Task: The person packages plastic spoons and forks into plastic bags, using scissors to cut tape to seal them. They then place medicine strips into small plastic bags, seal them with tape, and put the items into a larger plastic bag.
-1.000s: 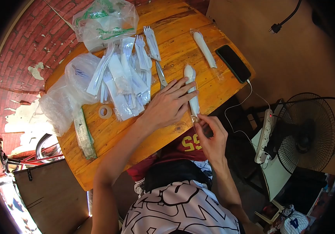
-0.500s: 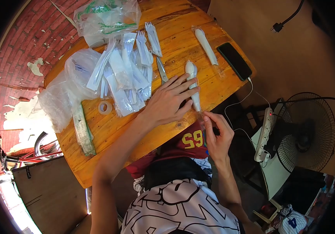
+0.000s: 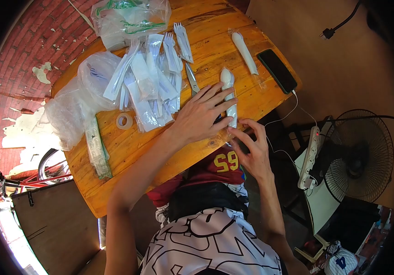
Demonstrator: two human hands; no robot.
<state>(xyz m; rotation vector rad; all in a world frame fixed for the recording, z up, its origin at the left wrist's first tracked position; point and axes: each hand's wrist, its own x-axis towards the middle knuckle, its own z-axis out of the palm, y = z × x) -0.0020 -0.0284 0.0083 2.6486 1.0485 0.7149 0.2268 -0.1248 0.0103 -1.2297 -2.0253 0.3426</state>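
Note:
My left hand (image 3: 201,112) lies over a plastic-wrapped white spoon (image 3: 227,79) near the table's edge, its fingers stretched out and spread across the handle. The spoon's bowl points away from me. At the wrapper's near end is my right hand (image 3: 252,149), thumb and forefinger bent around the clear plastic. Scissors (image 3: 191,78) lie just beyond my left hand, their handles partly hidden under it. A pile of wrapped forks and spoons (image 3: 144,87) lies to the left. Another wrapped spoon (image 3: 244,52) rests farther back on the right.
On the wooden table (image 3: 210,27) are a phone (image 3: 277,71) with a charging cable, a tape roll (image 3: 124,121), a rolled plastic pack (image 3: 97,151) and plastic bags (image 3: 130,23). A power strip (image 3: 309,158) and a fan (image 3: 359,156) stand at the right.
My right hand has moved slightly up and left to the packet's end, its thumb now farther under the wrapper. My left hand stays spread on the packet, which sits a little straighter.

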